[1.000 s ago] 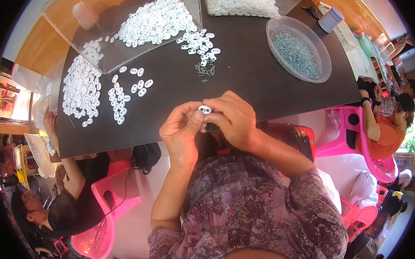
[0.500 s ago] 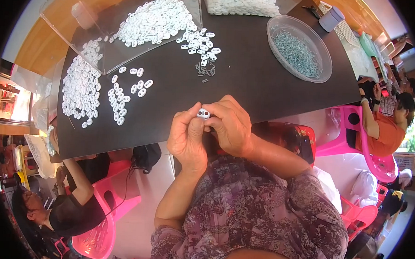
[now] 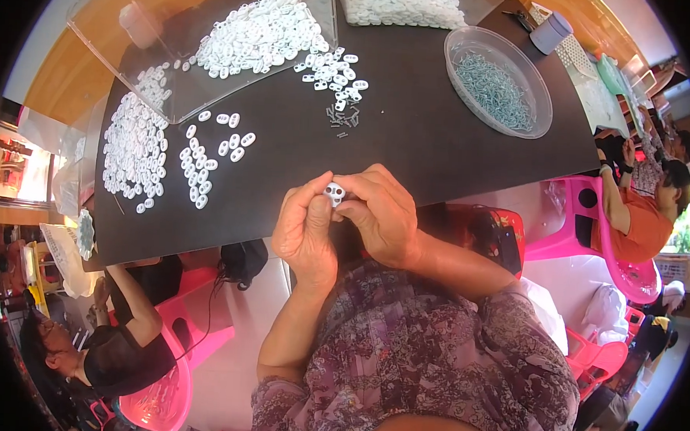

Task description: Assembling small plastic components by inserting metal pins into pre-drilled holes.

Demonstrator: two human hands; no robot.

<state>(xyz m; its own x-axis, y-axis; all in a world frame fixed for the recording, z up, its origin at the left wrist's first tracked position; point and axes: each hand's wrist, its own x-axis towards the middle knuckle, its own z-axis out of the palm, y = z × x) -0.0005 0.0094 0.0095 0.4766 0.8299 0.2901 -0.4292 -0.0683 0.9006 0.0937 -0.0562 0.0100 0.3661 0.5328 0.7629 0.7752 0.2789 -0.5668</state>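
Note:
Between the fingertips of both hands, just off the table's near edge, is a small white two-hole plastic piece [image 3: 334,190], its round holes facing up. My left hand [image 3: 310,229] pinches it between thumb and forefinger from the left. On the other side my right hand [image 3: 381,209] grips it the same way, fingers curled. A second white part seems to show just under it, partly covered by the fingers. Farther away lie a loose group of similar white pieces [image 3: 337,75] and a small heap of thin grey metal bits, maybe springs [image 3: 343,117].
A round clear dish [image 3: 546,109] of thin bluish metal bits stands at the far right, near a grey-lidded container [image 3: 551,33]. A tilted clear box [image 3: 203,105] spills white pieces; more cover the table's left [image 3: 135,148]. Other people sit left and right on pink chairs [image 3: 156,392].
Both hands have shifted slightly left with the white piece, which has tilted a little between the fingertips. The loose pieces on the table lie as before.

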